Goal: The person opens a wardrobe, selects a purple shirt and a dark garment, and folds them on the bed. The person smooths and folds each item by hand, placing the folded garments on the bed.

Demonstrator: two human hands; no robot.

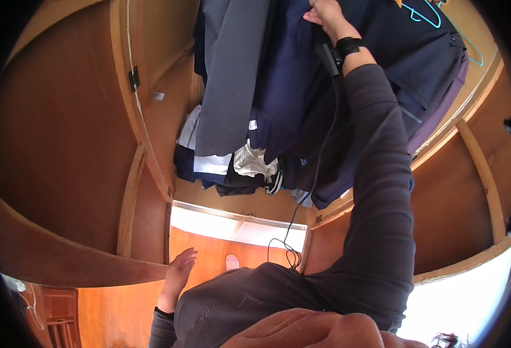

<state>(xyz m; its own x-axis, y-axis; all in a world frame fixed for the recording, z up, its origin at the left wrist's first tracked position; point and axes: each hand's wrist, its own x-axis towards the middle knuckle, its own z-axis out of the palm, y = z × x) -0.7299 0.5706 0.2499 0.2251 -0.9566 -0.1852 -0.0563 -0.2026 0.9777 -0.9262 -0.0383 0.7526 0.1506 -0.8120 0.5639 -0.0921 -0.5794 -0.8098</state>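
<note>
An open wooden wardrobe (pixel 157 75) fills most of the frame, its doors spread toward the left and right edges. Hanging clothes crowd the upper middle: a long grey garment (pixel 230 87) in front at left, a navy garment (pixel 284 75) beside it, and more dark clothing (pixel 403 69) toward the upper right. Below them, around the centre, a jumble of folded clothes (pixel 212 165) lies on the wardrobe floor. Orange flooring (pixel 113 313) shows at lower left.

The person's right arm, in a dark sleeve (pixel 380 156), reaches up to the top edge. There the right hand (pixel 329 16) is against the navy garment, fingers bent; I cannot tell whether its grip is pinching cloth or merely resting on it. The left hand (pixel 180 271), lower left of centre, has its grip spread and holds nothing. A black cable (pixel 332 127) trails from the right wrist down to the lower middle, and a turquoise hanger (pixel 432 17) shows at upper right.

For handling the hanging clothes well, a light hold near the top should spare the fabric; the free left hand could part the neighbouring garments, with the cable kept clear of the hems
</note>
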